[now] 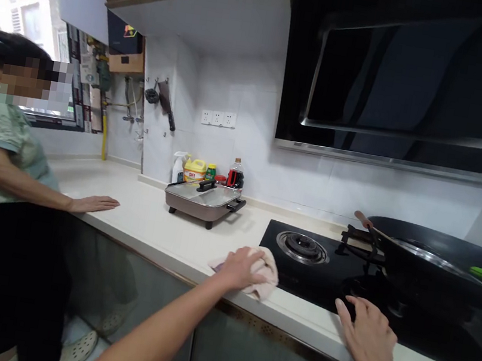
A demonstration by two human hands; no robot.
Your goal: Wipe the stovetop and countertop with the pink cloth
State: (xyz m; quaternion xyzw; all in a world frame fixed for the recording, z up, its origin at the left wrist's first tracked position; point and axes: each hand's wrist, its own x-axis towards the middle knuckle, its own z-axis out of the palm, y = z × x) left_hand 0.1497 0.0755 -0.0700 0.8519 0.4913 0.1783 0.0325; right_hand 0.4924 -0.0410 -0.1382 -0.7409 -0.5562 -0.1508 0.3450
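Observation:
My left hand (240,270) is closed over a pale pink cloth (266,276), pressed on the white countertop (144,223) at the left front corner of the gas stove (299,276). Part of the cloth is hidden under the fingers. Over the stove's front edge rests my right hand (366,335), fingers spread and holding nothing. Close to the left hand is a bare burner (303,247) with a metal ring. A large black wok (427,268) with a wooden handle sits on the stove's right part.
A lidded electric pan (201,202) stands on the counter, with a spray bottle (178,166), a yellow jug (195,169) and a dark sauce bottle (236,175) behind it. Another person (13,128) leans a hand on the counter at left. A range hood (410,79) hangs above.

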